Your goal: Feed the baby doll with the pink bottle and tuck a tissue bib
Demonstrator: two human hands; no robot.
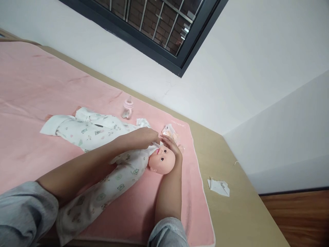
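A bald baby doll (164,162) lies on its back, dressed in white clothes (108,132) printed with small animals. My left hand (146,138) is closed beside the doll's mouth, pinching a bit of white cloth (155,146); I cannot tell whether this is the collar or a separate piece. Cupped along the far side of the doll's head, my right hand (171,144) has its fingers stretched toward the face, and that forearm runs past the crown. One printed sleeve (123,181) stretches toward me under my left forearm.
A pink baby bottle (128,108) stands on the pink mat (180,199) beyond the doll. Past my right hand lies a small printed packet (169,132). A crumpled white tissue (218,187) rests on the wooden tabletop (231,212). Behind are a wall and a barred window (154,27).
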